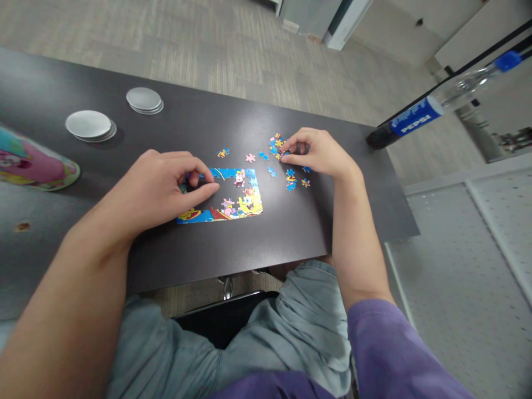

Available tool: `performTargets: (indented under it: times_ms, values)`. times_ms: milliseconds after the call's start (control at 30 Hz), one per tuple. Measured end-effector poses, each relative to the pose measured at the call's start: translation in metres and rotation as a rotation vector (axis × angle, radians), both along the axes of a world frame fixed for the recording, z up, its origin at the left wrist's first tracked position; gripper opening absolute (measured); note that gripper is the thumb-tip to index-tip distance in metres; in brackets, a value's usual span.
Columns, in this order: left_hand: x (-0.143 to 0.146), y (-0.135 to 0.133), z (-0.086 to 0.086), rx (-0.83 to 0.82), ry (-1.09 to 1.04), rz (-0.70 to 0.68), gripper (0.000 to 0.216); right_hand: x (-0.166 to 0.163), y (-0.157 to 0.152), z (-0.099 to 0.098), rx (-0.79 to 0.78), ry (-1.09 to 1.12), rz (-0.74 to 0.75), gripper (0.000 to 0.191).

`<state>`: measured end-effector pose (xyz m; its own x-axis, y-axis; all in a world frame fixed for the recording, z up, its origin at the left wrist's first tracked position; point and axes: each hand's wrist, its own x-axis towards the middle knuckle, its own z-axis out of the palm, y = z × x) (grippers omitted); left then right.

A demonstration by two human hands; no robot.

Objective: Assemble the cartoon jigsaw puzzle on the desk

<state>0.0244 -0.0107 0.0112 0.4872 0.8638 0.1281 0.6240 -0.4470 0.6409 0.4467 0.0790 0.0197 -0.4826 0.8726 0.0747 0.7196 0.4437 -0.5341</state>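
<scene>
Roughly half joined, the colourful rectangular cartoon jigsaw puzzle [233, 200] lies on the dark grey bench [233, 130], with a gap at its left side. Scattered blue and yellow puzzle pieces [291, 178] lie unplaced to its far right. The left hand [162, 185] rests half-curled on the puzzle's far-left corner; I cannot tell whether it holds anything. The right hand [320, 152] pinches narrowly at the scattered pieces.

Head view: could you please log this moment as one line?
left hand: pressing on part-built puzzle | right hand: fingers pinching among loose pieces | surface: dark table
</scene>
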Motion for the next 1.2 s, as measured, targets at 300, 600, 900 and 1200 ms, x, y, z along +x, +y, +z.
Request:
performTargets:
  times_ms: [300,600,900,1200]
  values:
    - [0.002,0.0,0.0,0.029,-0.003,-0.016,0.036,-0.004,-0.002,0.0,-0.066,-0.007,0.006,0.021]
    - [0.004,0.0,-0.003,0.078,-0.013,-0.022,0.031,-0.019,-0.01,0.003,-0.127,0.036,0.068,0.021]
    - [0.006,0.002,0.001,0.017,-0.024,-0.03,0.029,-0.043,-0.024,0.013,-0.243,0.177,0.115,0.032]
    - [0.013,-0.006,0.007,-0.058,-0.15,-0.051,0.036,-0.105,-0.051,0.001,-0.473,0.551,0.243,0.055]
